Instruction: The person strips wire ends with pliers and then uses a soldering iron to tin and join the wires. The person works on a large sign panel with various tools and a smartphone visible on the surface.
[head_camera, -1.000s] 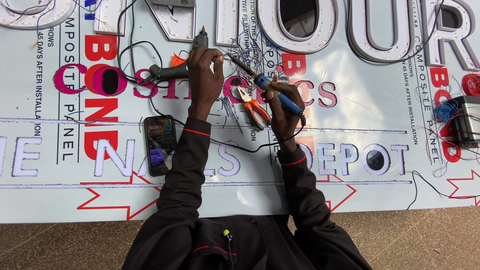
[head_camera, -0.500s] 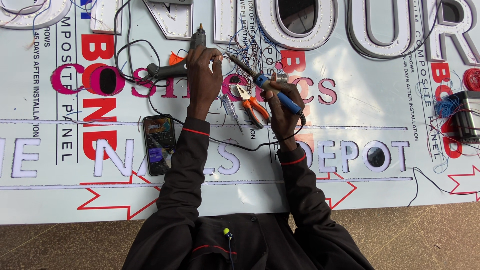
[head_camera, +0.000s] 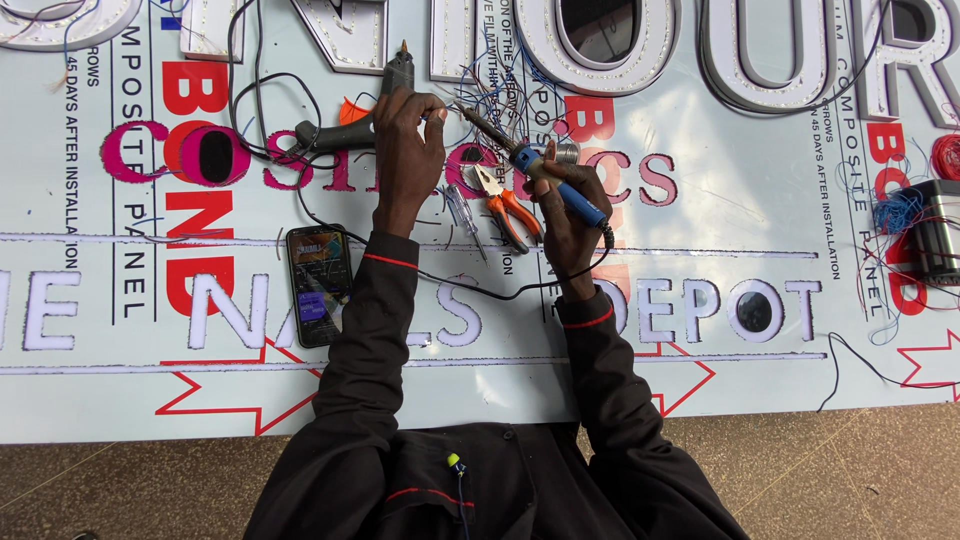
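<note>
Wires (head_camera: 478, 100), thin blue and red strands, bunch near the white sign panel's (head_camera: 700, 200) top edge, between both hands; left hand (head_camera: 408, 150) pinches them; right hand (head_camera: 568, 205) grips a blue-handled soldering iron (head_camera: 540, 170), its long axis slanting up-left toward the strands; wrists raised.

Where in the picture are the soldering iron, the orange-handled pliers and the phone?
soldering iron (head_camera: 572, 193): head view, on its blue handle in the right hand.
orange-handled pliers (head_camera: 512, 213): head view, on one orange handle.
phone (head_camera: 319, 283): head view, middle of its lit screen.
</note>
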